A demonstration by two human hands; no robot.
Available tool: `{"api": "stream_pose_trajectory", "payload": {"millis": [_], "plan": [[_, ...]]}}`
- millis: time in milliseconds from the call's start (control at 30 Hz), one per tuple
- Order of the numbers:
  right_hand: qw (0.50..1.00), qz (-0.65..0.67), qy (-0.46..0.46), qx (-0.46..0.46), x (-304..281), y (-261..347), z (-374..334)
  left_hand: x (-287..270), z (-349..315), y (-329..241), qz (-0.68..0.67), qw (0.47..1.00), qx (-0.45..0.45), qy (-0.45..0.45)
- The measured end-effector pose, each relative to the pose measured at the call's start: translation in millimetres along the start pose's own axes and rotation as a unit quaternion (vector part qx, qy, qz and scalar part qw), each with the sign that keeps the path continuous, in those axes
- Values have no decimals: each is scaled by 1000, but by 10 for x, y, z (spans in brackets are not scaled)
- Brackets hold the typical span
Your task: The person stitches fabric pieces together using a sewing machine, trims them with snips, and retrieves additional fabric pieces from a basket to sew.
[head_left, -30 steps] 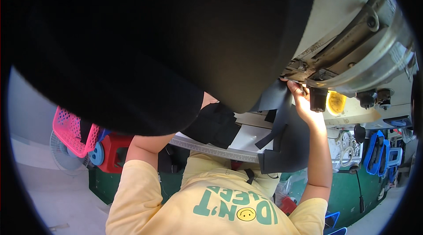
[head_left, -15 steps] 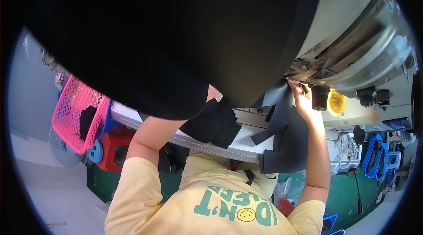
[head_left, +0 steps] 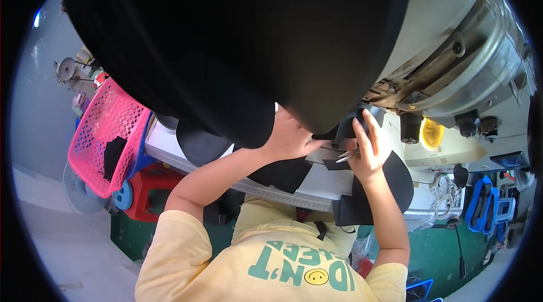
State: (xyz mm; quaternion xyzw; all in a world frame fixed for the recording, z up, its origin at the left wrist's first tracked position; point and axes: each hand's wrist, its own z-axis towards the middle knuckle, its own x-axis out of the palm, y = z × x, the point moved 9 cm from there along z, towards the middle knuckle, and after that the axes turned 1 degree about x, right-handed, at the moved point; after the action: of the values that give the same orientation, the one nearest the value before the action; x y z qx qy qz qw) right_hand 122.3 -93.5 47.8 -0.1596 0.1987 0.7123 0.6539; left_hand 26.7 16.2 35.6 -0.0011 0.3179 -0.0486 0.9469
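Green floor [head_left: 441,262] showed below the right fingers and beyond the elbow, while a white tabletop [head_left: 323,183], edged with a ruler strip [head_left: 283,194], lay under and nearer the body than both sets of fingers. Well off to the left of the left fingers stood a pink basket [head_left: 90,155]; a broad black shape [head_left: 226,47] hid much of what lay ahead of them.

Seen from the head, the right hand [head_left: 370,157] had just come back from beneath the machine head [head_left: 430,64] toward the body. Its curled fingers grasped a slim metal tool [head_left: 347,156], pointed ends toward the left fingers, while the two outstretched fingers rested on a dark piece [head_left: 346,126]. That piece lay between the hands, just below the machine head. A black sheet [head_left: 359,206] spread beneath the right wrist, on the body side of the fingers.

The left hand [head_left: 288,138], mostly hidden half a second earlier, had come into sight with its thumb reaching toward the right fingers. Whether its fingertips pinched anything could not be told. Seemingly, the work had moved from under the machine into the space between both hands.
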Motion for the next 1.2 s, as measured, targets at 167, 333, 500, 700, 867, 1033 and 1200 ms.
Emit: {"api": "stream_pose_trajectory", "payload": {"millis": [167, 333, 500, 700, 867, 1033, 1200], "plan": [[998, 33, 43, -15, -113, 70, 198, -234, 111, -184, 8, 996, 68, -54], [996, 43, 70, -21, -166, 92, 282, -369, 203, -316, -11, 994, 80, -76], [996, 44, 80, -18, -102, -12, 363, -300, 247, -154, -32, 996, 42, -68], [986, 60, 143, 57, 53, -290, 353, -145, 321, 44, 11, 1000, -20, 2], [970, 105, 180, 121, 167, -492, 283, -10, 314, 198, -4, 999, -31, 11], [977, 154, 148, -5, -125, 58, 334, -76, 216, 201, 137, 988, 29, 57], [932, 139, 334, -3, 167, 398, 16, -261, 141, 123, 145, 981, 96, 82]]}}
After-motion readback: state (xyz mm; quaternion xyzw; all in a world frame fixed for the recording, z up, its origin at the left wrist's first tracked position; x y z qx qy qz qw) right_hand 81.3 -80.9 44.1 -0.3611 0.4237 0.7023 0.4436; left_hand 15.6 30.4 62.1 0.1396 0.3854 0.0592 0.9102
